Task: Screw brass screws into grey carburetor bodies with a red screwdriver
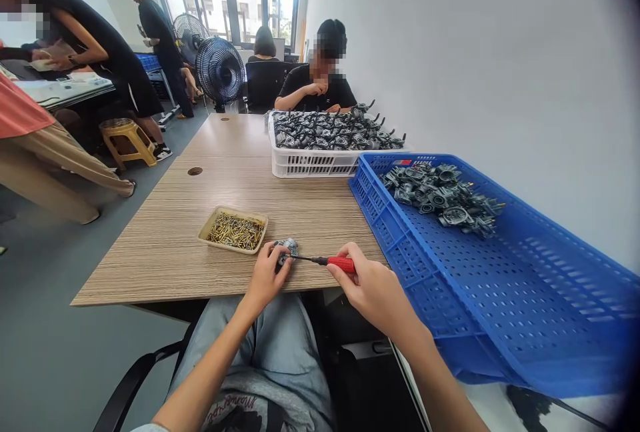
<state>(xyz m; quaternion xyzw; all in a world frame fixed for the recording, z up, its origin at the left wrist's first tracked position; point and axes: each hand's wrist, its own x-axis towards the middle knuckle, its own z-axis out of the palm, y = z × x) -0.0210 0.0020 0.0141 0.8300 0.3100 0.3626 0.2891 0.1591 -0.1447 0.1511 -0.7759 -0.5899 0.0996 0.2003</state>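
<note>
Near the table's front edge, my left hand (269, 270) is closed around a small grey metal part (289, 244) that looks like a carburetor body. My right hand (367, 280) grips the red handle of a screwdriver (341, 263). Its dark shaft points left, and the tip meets the metal part beside my left fingertips. What exactly the tip touches is too small to make out. Just beyond my left hand sits a shallow beige tray (204, 235) heaped with small brass-coloured pieces (237, 229).
At right, a large blue crate (400, 249) holds a pile of similar metal parts (445, 195). A white basket (315, 164), full of dark parts, stands across the wooden table (165, 245). One person sits behind it; others stand at left near a fan (220, 71).
</note>
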